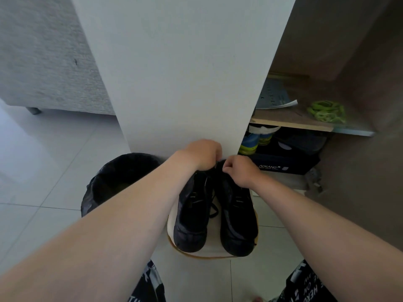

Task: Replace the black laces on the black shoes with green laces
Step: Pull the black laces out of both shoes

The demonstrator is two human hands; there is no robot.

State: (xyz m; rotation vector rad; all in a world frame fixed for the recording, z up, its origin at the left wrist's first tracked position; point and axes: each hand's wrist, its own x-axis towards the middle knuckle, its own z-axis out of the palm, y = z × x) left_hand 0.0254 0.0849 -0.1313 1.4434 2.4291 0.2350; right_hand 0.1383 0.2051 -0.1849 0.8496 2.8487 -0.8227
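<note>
Gripping the far end of the left shoe [192, 214] with the curled left hand [202, 154], pinching the right shoe [237, 214] at 12 o'clock with the right hand [238, 172]. Both on a pale stool [213, 236], black lace [214, 211] loose between. Green laces [326, 112] on a shelf [290, 122] at 2 o'clock.

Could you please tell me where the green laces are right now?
In the head view the green laces lie bundled on the wooden shelf on the right, beside a grey booklet and above the dark shoebox.
</note>
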